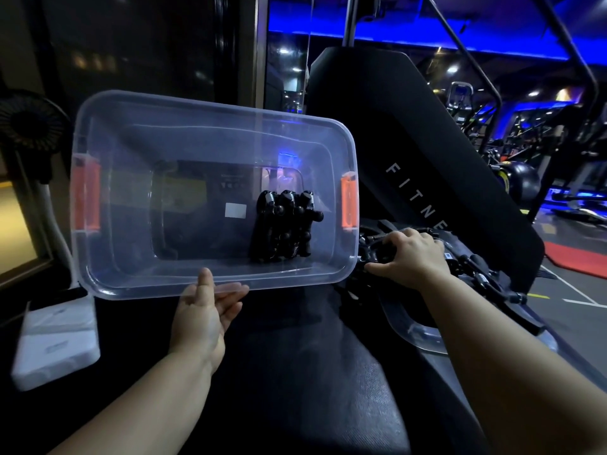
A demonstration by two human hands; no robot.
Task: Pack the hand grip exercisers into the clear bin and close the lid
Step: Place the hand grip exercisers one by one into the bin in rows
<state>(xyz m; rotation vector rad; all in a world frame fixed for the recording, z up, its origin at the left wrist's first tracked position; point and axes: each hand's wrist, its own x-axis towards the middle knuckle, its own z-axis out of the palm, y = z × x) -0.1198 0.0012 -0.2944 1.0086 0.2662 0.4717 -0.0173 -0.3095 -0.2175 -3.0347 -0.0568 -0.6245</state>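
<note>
The clear bin [108, 178] with orange latches sits open on a dark padded bench. Three black hand grip exercisers [284, 224] lie side by side on its floor near the right end. My left hand [205, 310] is at the bin's near rim, palm up with straight fingers and the thumb against the rim. More black exercisers [483, 274] are piled just right of the bin. My right hand [407, 254] is on that pile, fingers curled over one exerciser [377, 244]. The clear lid [417, 338] lies flat under and in front of the pile.
A white flat box [56, 339] lies at the left, beside the bench. A small black fan [31, 126] stands behind it. A black padded backrest [410, 142] with white lettering rises behind the pile. Gym machines fill the far right.
</note>
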